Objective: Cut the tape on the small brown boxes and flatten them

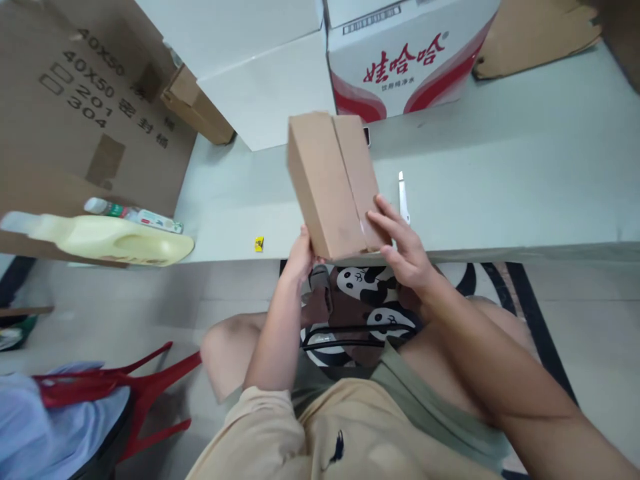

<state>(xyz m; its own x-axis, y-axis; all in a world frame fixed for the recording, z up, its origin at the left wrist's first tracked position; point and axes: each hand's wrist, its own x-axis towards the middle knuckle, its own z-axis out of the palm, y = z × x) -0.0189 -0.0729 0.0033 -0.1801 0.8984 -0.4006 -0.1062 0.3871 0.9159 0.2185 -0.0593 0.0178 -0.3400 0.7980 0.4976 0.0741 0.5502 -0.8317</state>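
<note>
A brown cardboard box is tilted over the front part of the pale table, its lengthwise flap seam facing me. My left hand grips its lower left corner, with most of the fingers hidden under the box. Against the lower right edge lie the spread fingers of my right hand, touching the cardboard. A white box cutter rests on the table just right of the box. Part of a small dark object shows behind the box's right edge.
White cartons and a red-and-white carton stand at the back. On the left are a large brown carton, a smaller brown box, a yellow bottle and a clear bottle. A yellow packet lies near the table's front edge.
</note>
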